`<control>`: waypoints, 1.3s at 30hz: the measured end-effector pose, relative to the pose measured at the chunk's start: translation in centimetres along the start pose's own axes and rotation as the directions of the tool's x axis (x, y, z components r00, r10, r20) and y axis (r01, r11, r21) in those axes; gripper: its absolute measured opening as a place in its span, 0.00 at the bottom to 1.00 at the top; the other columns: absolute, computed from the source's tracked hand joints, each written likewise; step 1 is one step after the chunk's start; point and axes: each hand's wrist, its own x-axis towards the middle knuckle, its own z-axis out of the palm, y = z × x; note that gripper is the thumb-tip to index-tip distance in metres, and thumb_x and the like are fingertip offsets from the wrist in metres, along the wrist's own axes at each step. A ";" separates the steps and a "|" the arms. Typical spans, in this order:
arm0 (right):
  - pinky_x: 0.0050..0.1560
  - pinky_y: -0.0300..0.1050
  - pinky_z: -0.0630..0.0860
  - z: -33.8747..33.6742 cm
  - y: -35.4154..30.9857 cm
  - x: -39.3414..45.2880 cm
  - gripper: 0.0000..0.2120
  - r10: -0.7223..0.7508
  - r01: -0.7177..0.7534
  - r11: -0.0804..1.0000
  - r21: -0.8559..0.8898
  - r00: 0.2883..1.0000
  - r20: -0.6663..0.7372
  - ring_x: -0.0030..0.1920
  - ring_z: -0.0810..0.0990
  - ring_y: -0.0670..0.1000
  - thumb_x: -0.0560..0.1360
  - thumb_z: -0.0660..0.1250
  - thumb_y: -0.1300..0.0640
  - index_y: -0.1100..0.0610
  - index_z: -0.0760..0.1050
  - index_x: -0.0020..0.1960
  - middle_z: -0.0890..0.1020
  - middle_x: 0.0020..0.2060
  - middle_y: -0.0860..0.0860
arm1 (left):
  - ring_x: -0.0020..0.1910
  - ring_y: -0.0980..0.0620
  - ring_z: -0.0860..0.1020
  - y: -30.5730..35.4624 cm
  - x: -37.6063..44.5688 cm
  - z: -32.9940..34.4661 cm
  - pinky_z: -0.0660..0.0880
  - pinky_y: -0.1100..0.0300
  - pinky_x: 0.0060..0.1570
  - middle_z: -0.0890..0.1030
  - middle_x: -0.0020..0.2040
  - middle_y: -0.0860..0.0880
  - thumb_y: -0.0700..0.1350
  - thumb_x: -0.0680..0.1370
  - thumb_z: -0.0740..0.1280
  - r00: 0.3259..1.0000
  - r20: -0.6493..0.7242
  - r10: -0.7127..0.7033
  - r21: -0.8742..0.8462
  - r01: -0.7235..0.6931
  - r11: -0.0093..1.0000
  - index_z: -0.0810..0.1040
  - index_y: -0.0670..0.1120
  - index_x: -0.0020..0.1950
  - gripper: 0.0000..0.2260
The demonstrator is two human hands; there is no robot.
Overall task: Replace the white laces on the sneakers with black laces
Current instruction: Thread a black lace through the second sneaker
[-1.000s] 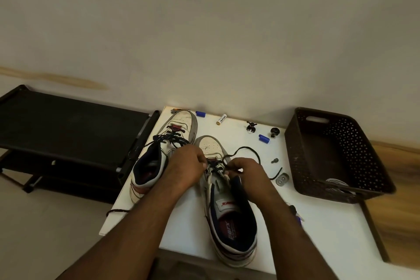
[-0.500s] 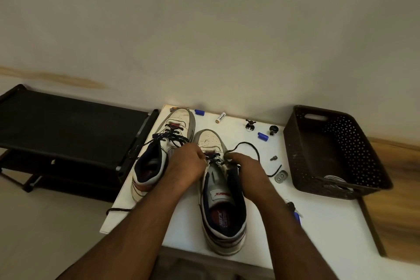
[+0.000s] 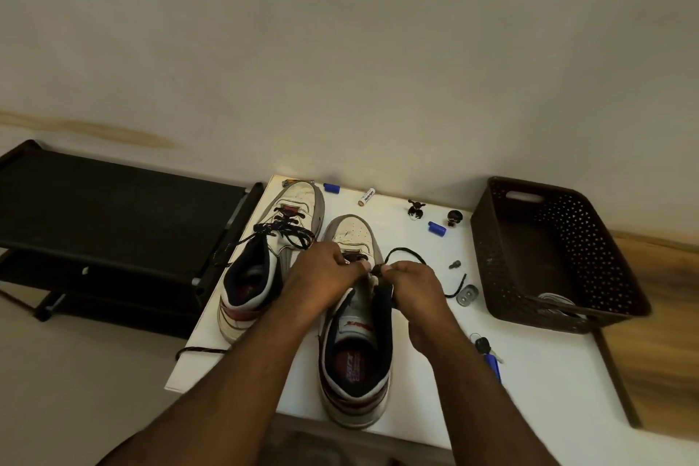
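Two white sneakers stand on the white table, toes toward the wall. The left sneaker carries a black lace through its eyelets. Both hands work at the eyelets of the right sneaker. My left hand has its fingers curled over the shoe's upper. My right hand pinches a black lace that loops out to the right of the shoe. What the left fingers hold is hidden.
A dark perforated basket stands at the table's right with something pale in its corner. Small items lie along the back: a battery, blue caps, two little figures, a screw, a metal plate. Keys lie beside my right forearm. A black rack stands left.
The right sneaker has slid slightly toward the wall and both hands have followed it. The black lace loop on the right has shifted a little.
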 end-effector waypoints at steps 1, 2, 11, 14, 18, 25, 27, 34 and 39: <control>0.43 0.46 0.76 -0.2 -0.2 0.0 0.12 0.014 -0.014 1.000 -0.006 0.999 0.036 0.38 0.76 0.52 0.79 0.63 0.59 0.59 0.79 0.39 0.79 0.35 0.55 | 0.37 0.53 0.73 0.1 -0.1 0.0 0.65 0.59 0.34 0.74 0.36 0.51 0.59 0.72 0.71 1.000 -0.008 -0.010 0.020 0.010 1.000 0.70 0.49 0.36 0.17; 0.43 0.44 0.76 -0.5 -0.5 -0.1 0.12 0.023 -0.021 1.000 -0.021 0.997 0.075 0.39 0.76 0.52 0.79 0.63 0.60 0.59 0.80 0.39 0.80 0.35 0.54 | 0.37 0.54 0.72 0.2 -0.2 -0.1 0.64 0.59 0.33 0.74 0.36 0.51 0.60 0.71 0.71 1.000 -0.013 -0.020 0.029 0.020 0.999 0.69 0.49 0.36 0.18; 0.44 0.44 0.81 -2.1 -1.4 -0.5 0.09 0.106 -0.129 0.988 0.087 0.967 0.234 0.40 0.79 0.53 0.79 0.62 0.64 0.65 0.78 0.44 0.80 0.38 0.58 | 0.44 0.51 0.76 0.2 0.0 -0.4 0.73 0.57 0.43 0.77 0.42 0.51 0.47 0.70 0.73 0.999 0.040 -0.024 0.017 0.023 1.000 0.74 0.48 0.45 0.09; 0.50 0.51 0.79 -2.8 -1.2 -0.3 0.10 0.102 -0.091 0.991 -0.099 0.989 0.106 0.41 0.79 0.53 0.78 0.65 0.58 0.61 0.79 0.41 0.82 0.40 0.58 | 0.46 0.51 0.76 0.2 -0.3 -0.2 0.74 0.57 0.44 0.77 0.45 0.51 0.46 0.70 0.74 0.999 0.047 -0.006 0.022 0.005 1.000 0.75 0.48 0.46 0.10; 0.43 0.50 0.74 -4.7 -1.7 -0.1 0.16 -0.187 0.122 0.923 -0.365 0.971 -0.147 0.37 0.77 0.54 0.74 0.70 0.49 0.58 0.75 0.34 0.78 0.31 0.53 | 0.49 0.50 0.77 0.3 -0.4 -0.6 0.76 0.54 0.50 0.76 0.51 0.50 0.49 0.69 0.75 0.999 -0.009 0.046 0.053 -0.046 0.998 0.77 0.50 0.47 0.11; 0.37 0.44 0.78 -5.5 -3.5 -1.3 0.10 -0.134 0.091 0.942 0.324 0.985 0.111 0.30 0.80 0.54 0.74 0.68 0.64 0.58 0.70 0.36 0.82 0.33 0.57 | 0.38 0.60 0.80 3.4 -2.1 -2.2 0.73 0.67 0.41 0.83 0.38 0.53 0.45 0.76 0.69 0.931 0.216 0.294 -0.323 -0.216 0.922 0.86 0.45 0.46 0.06; 0.35 0.46 0.78 -5.3 -3.3 -1.2 0.09 -0.129 0.101 0.947 0.304 0.989 0.073 0.27 0.77 0.53 0.73 0.70 0.65 0.58 0.70 0.39 0.81 0.31 0.55 | 0.44 0.64 0.80 3.3 -2.0 -1.9 0.74 0.67 0.45 0.84 0.44 0.57 0.43 0.76 0.69 0.904 0.312 0.291 -0.295 -0.199 0.935 0.85 0.48 0.52 0.07; 0.34 0.43 0.76 -4.9 -3.7 -1.2 0.12 -0.170 0.186 0.865 0.467 0.982 -0.077 0.27 0.76 0.50 0.73 0.70 0.66 0.55 0.71 0.51 0.79 0.31 0.56 | 0.61 0.56 0.75 3.1 -2.1 -1.1 0.71 0.58 0.62 0.78 0.62 0.57 0.47 0.73 0.74 0.864 0.399 0.305 -0.251 -0.217 0.943 0.77 0.56 0.65 0.21; 0.32 0.41 0.76 -5.7 -3.8 -0.8 0.10 -0.148 0.210 0.654 0.727 0.978 -0.149 0.29 0.77 0.48 0.75 0.68 0.66 0.54 0.68 0.45 0.80 0.32 0.52 | 0.47 0.54 0.83 3.1 -2.2 -1.2 0.76 0.50 0.58 0.85 0.44 0.51 0.47 0.74 0.73 0.867 0.306 0.395 -0.374 -0.272 0.887 0.84 0.48 0.49 0.05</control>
